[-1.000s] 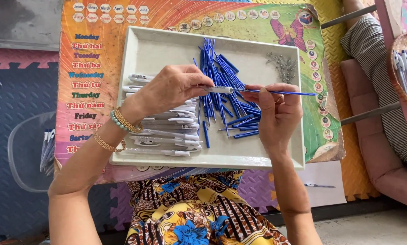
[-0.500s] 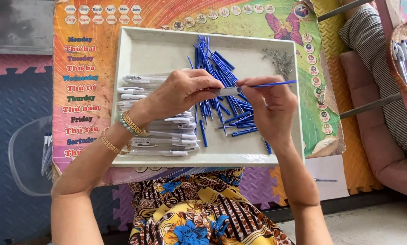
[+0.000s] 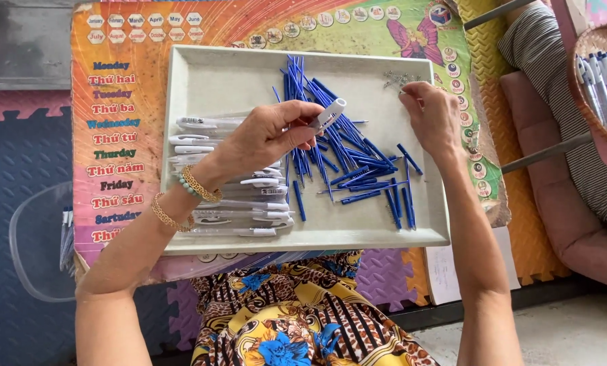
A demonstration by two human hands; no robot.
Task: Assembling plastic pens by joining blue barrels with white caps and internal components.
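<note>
- Presently, left hand [image 3: 266, 135]: fingers curled, thumb and fingertips pinching a white barrel [image 3: 328, 115], which tilts up to the right above the tray's middle.
- Wrist of that hand: two bracelets [image 3: 181, 198], gold and pale beads.
- Right hand [image 3: 431, 116]: fingers bent down and bunched at the tray's far right corner, tips touching a small heap of springs [image 3: 400, 78]; whether one is gripped cannot be told.
- Tray [image 3: 215, 74]: pale, rectangular, shallow rim, lying on the mat in front of the person.
- Tray contents, left: white barrels [image 3: 239, 207] stacked side by side, lengthwise.
- Tray contents, centre to right: blue refills [image 3: 358, 163] in a loose fan, a few strays near the front rim.
- Mat [image 3: 117, 129]: bright printed chart with a butterfly and rows of words, under the tray.
- Floor [image 3: 19, 163]: dark and pink foam tiles; bare grey floor at lower right.
- Clear lid [image 3: 43, 244]: left of the mat, on the foam.
- Basket [image 3: 605, 74]: woven, upper right, holding finished pens upright.
- Another person [image 3: 574, 135]: striped sleeve, just beside the basket.
- Lap [image 3: 297, 318]: patterned yellow fabric below the tray.
</note>
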